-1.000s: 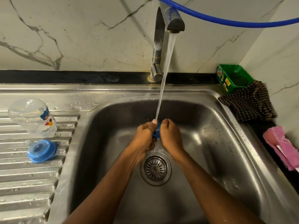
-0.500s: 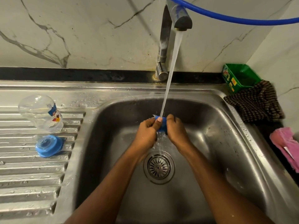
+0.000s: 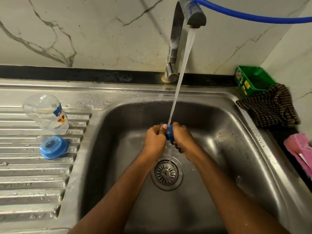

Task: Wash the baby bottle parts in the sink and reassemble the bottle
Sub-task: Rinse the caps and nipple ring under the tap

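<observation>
Left hand (image 3: 154, 141) and right hand (image 3: 183, 138) together clasp a small blue bottle part (image 3: 169, 134) under the tap's stream (image 3: 182, 68), above the sink (image 3: 219, 149) drain (image 3: 166, 173).

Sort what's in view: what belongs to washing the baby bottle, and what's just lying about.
Job:
blue part, held by left hand and right hand under the water stream
tap
sink
clear bottle on the drainboard
blue cap beside it

Lying about:
green box
checked cloth
pink cloth
blue hose
</observation>
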### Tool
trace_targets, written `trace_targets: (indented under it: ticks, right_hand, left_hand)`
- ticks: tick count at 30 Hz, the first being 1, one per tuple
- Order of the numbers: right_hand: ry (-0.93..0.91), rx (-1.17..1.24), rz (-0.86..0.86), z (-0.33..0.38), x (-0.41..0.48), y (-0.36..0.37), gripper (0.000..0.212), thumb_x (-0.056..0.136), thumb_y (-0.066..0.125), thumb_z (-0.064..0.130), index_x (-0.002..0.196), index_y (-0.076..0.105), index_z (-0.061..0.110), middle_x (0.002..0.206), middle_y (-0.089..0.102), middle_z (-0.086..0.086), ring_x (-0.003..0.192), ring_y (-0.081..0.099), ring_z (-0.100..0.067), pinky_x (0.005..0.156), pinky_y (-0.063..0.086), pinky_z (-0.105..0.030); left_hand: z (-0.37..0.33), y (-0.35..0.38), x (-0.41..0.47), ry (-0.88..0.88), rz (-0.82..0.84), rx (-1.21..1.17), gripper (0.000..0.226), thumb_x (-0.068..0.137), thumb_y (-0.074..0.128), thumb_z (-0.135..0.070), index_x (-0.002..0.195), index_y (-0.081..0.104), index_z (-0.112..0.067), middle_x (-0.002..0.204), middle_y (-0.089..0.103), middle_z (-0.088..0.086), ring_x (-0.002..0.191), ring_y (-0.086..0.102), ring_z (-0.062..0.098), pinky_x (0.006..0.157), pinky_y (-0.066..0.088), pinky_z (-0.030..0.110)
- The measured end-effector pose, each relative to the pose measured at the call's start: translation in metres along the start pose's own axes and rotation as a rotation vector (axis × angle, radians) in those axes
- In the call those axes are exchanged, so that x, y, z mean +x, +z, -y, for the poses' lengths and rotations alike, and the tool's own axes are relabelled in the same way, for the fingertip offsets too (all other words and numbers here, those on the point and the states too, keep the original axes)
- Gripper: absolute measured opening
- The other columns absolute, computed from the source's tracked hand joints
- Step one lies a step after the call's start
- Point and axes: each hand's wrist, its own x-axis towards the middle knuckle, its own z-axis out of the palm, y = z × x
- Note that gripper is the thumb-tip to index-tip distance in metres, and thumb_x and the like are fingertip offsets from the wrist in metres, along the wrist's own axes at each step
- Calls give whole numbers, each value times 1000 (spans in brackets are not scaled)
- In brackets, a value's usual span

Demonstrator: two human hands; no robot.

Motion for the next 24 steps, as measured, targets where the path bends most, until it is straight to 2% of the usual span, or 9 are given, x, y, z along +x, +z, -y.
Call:
trace_targets:
  ticks: [3,6,8,10,13,16,18,21,24]
  right_hand:
    - [-394,-231,-304,-2,-7,10,43,100,26,42,105,57,13,87,65,-10,79,62,-27,65,45,-32]
    - [-120,212,-128,6,-2,4,42,100,25,34,97,56,7,67,54,-11,54,49,-22,47,36,-23]
    - [56,311,26,6,-2,-3,39,99,24,36,84,51,12,57,44,-8,44,36,-16,39,29,-17]
    - [-93,196,-53,1,5,-4,40,96,27,39,79,52,13,66,51,-11,52,44,-20,48,37,-26]
    - [-484,-193,-264,-12,8,-9,36,99,30,34,93,58,13,86,64,-15,76,59,-30,70,48,-39]
    - [-768,-414,-325,-22,-3,-7,31,102,29,32,106,54,13,84,69,-15,73,66,-33,60,53,-43]
    - [-797,-417,-370,-23,-7,-2,37,98,24,41,104,51,16,83,69,-12,71,66,-31,57,53,-43]
    - [-417,-65,-352,-6,-9,2,43,95,25,39,94,57,11,87,68,-17,75,63,-33,61,48,-35]
    - [169,361,122,4,-8,-11,47,97,25,41,72,52,12,48,46,-5,37,38,-15,39,27,-19]
  left_hand:
    - [0,-5,5,-5,-10,-173,29,104,41,-26,93,64,-12,59,48,1,44,35,7,36,29,20]
    - [-2,-9,-2,170,82,-91,25,103,43,-18,95,63,-6,45,49,-11,39,41,1,40,32,12]
    - [-4,-7,-8,251,84,-1,24,102,45,-16,99,65,-2,40,51,-14,37,46,-2,42,33,6]
    - [-1,-7,-7,209,111,5,25,101,48,-23,95,66,-8,42,49,-13,34,40,0,38,30,10]
    - [-5,-18,0,-52,184,-79,37,99,46,-44,96,66,-13,70,53,8,41,29,8,40,19,20]
    - [-7,-26,7,-155,214,-179,37,100,46,-41,96,62,-8,72,51,8,42,27,7,36,21,20]
    - [-5,-22,8,-94,240,-242,30,101,46,-32,95,61,-7,64,44,5,38,26,6,32,23,17]
    - [-1,-11,2,77,231,-236,28,102,45,-24,98,61,-3,54,38,2,35,27,3,33,25,17]
    - [0,-7,-1,274,95,39,24,100,50,-19,90,64,-4,47,49,-13,40,41,-1,44,34,12]
